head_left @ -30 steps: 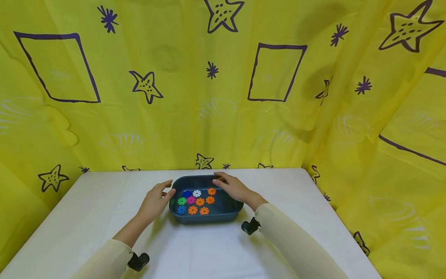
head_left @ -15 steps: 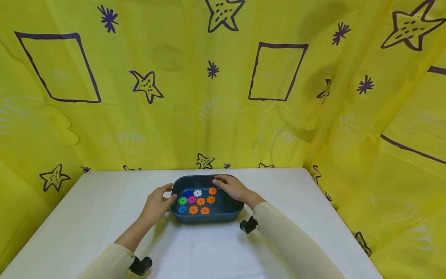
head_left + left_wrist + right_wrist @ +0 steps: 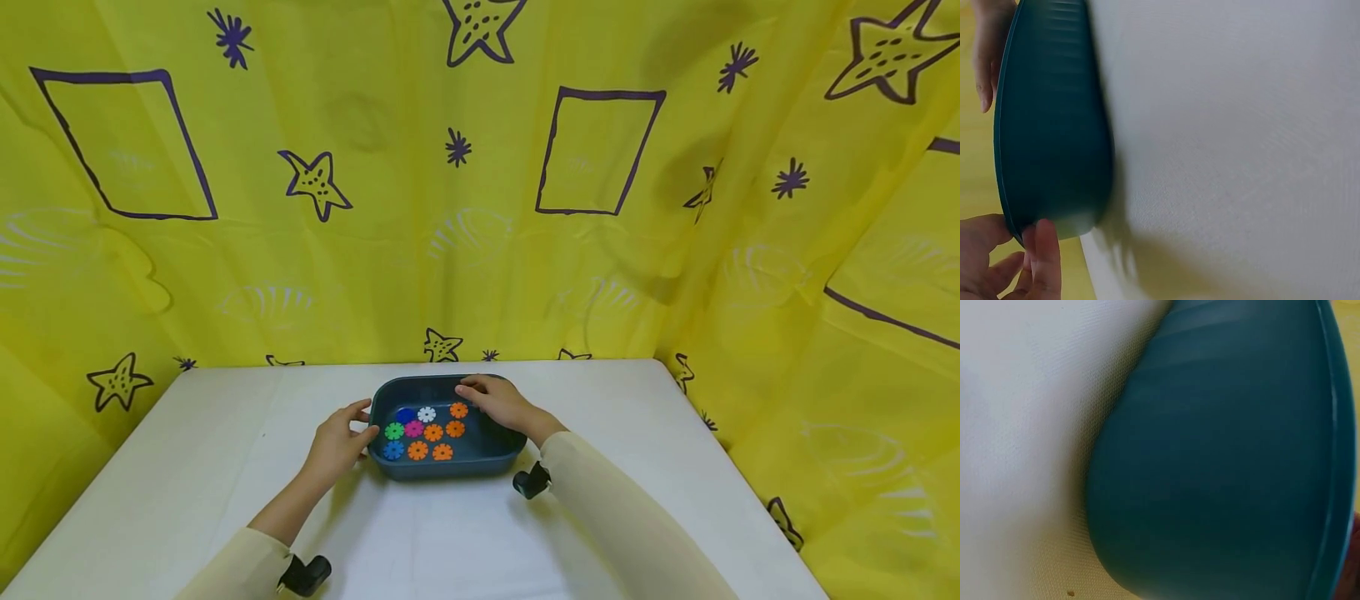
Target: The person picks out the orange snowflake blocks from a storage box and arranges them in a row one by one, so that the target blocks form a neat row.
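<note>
Dark teal basin (image 3: 450, 472) stood upright on the white table (image 3: 465, 550), near its far edge, before a yellow curtain (image 3: 390, 250). Only the head view showed its contents: ten flat notched discs (image 3: 414, 451), of which five were orange, two blue, and the others green, pink and white. They lay mostly in the left half of the bottom.

The left hand (image 3: 337, 437) was at the left end of the basin. Its hold was more clear in the left wrist view, where thumb and fingers (image 3: 1047, 256) pinched the rim from both faces.

The right hand (image 3: 502, 406) was above the far right part of the basin, and in the head view its fingers were loosely stretched near one orange disc. The left wrist view also showed these fingers slack, beyond the rim. The right wrist view gave only a dark bit of this hand, so from there I could not tell the grip; instead it showed shallow ridges on the outer wall and one dark speck (image 3: 1070, 593) on the table.
</note>
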Motion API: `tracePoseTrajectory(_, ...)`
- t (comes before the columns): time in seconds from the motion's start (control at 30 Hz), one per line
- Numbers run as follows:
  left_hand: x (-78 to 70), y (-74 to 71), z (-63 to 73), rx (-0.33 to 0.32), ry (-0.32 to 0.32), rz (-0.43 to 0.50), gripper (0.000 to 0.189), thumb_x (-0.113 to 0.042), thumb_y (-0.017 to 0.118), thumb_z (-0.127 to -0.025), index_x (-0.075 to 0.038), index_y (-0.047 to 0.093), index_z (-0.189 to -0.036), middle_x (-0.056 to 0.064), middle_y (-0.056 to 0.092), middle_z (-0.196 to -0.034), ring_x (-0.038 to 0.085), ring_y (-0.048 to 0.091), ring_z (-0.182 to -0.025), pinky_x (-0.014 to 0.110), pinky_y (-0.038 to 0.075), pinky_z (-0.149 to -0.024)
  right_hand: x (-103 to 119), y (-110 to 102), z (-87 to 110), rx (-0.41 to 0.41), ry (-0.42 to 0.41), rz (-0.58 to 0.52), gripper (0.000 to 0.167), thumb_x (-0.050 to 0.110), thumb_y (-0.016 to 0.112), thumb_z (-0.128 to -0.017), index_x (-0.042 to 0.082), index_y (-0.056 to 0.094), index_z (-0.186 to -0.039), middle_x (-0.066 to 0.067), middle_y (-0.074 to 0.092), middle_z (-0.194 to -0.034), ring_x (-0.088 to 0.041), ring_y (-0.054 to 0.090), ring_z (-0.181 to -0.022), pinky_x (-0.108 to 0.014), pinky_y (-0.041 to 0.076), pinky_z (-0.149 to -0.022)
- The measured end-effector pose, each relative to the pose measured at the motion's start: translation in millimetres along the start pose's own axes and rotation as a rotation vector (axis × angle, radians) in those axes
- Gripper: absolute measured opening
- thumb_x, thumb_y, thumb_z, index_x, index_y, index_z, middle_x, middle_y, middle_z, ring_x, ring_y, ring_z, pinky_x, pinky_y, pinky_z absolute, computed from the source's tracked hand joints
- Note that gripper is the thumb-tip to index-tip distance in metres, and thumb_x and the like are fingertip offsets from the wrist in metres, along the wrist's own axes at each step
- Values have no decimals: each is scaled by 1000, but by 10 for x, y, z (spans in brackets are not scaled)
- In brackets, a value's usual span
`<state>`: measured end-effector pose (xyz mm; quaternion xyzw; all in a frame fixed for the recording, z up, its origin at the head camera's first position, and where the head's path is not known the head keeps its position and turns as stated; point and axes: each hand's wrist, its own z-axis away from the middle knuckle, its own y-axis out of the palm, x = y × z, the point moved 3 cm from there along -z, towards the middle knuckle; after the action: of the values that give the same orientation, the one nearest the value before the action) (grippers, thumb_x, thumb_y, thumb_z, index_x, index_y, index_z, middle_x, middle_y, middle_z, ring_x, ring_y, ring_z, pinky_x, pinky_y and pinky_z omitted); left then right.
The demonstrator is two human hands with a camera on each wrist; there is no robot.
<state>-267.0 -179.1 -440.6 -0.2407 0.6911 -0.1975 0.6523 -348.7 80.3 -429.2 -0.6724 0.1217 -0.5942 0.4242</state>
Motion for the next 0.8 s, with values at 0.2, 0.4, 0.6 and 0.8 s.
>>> tracePoseTrajectory(0.2,27,8,-9,17,-43,38,49,-5,64,-93,6,49,-138,25,61,-115,17,65,-70,32,58,-57,-13,15,-20,8,13,8,58,52,49,-99,13,52,-142,-10,60,-132,-22,61,-109,-45,47,-102)
tracePoseTrajectory(0.4,81,15,-10,31,-113,150,49,-6,63,-94,6,48,-139,27,57,-118,16,67,-73,34,59,-60,-16,38,-36,4,18,21,55,46,56,-98,13,52,-141,-11,62,-130,-26,57,-120,-46,45,-105)
tracePoseTrajectory(0.6,102,16,2,53,-196,285,48,-7,62,-96,5,47,-140,26,53,-121,15,65,-74,31,60,-63,-32,54,-64,3,9,38,55,46,59,-96,13,53,-140,-9,64,-126,-24,59,-115,-45,47,-103)
tracePoseTrajectory(0.8,104,10,13,55,-243,344,46,-8,62,-97,4,49,-139,21,53,-116,13,61,-78,27,59,-65,-22,60,-76,8,-4,45,54,43,60,-96,12,54,-140,-10,65,-125,-25,60,-115,-44,48,-102)
